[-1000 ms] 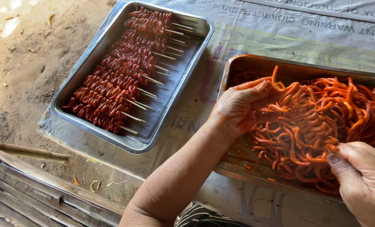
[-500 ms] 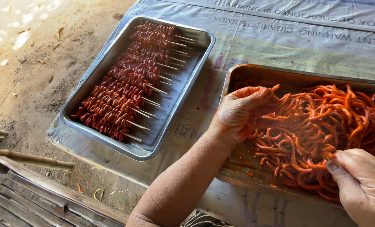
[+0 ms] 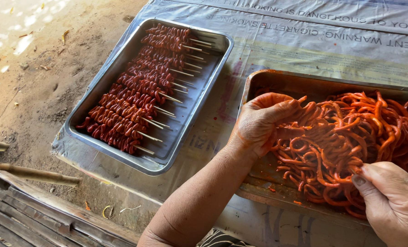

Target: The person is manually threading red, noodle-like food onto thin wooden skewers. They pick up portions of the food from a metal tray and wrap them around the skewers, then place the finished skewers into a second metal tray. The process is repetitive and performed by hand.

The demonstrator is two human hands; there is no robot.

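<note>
Sorting stage: left hand (image 3: 263,123) cupped around a clump of orange-red marinated intestine strands (image 3: 350,137), right hand (image 3: 391,201) pinching one strand; next likely needs one teased free.

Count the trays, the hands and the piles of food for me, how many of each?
Metal trays: 2, the skewer tray and the strand tray
Hands: 2, the left hand and the right hand, both in the orange strands
Food piles: 2, the orange strands and the row of red skewers
Total: 6
</note>
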